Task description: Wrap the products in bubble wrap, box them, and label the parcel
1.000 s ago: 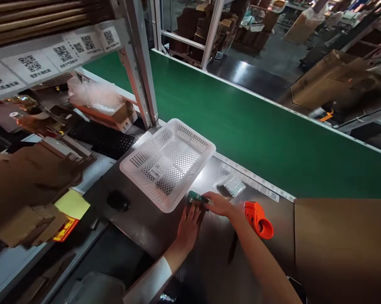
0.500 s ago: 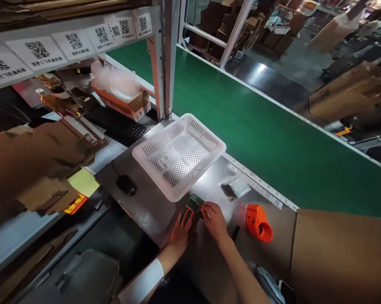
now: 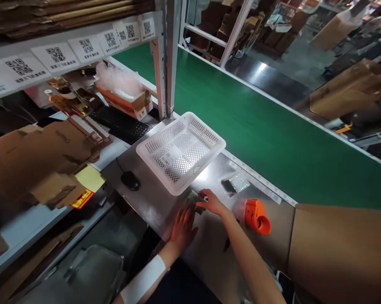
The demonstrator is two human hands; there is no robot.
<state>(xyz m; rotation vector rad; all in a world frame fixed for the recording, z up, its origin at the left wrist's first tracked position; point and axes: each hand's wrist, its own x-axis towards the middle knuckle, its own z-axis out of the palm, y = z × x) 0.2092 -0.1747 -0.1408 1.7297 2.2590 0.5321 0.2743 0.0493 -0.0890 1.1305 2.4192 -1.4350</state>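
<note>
A small dark green packet [image 3: 194,198], seemingly in clear wrap, lies on the metal table just below the white basket [image 3: 177,185]. My left hand [image 3: 183,226] rests low beside it, fingers stretched out and their tips at its near edge. From the right, my right hand [image 3: 214,203] grips the packet's side between thumb and fingers; the exact contact is blurred. Further right is a bubble-wrapped packet [image 3: 239,183], apart from both hands. An orange tape dispenser [image 3: 257,217] stands to the right of my right forearm.
A green conveyor belt [image 3: 241,122] runs behind the table. On the left are a black mouse [image 3: 131,180], a keyboard [image 3: 120,124] and flattened cardboard [image 3: 51,143]. A shelf post [image 3: 170,63] rises behind the basket. At right stands a large cardboard sheet or box [image 3: 339,249].
The camera view has shifted slightly. My right hand has turned flatter, its thumb and fingers now across the packet's right side. My left hand has moved up closer to the packet.
</note>
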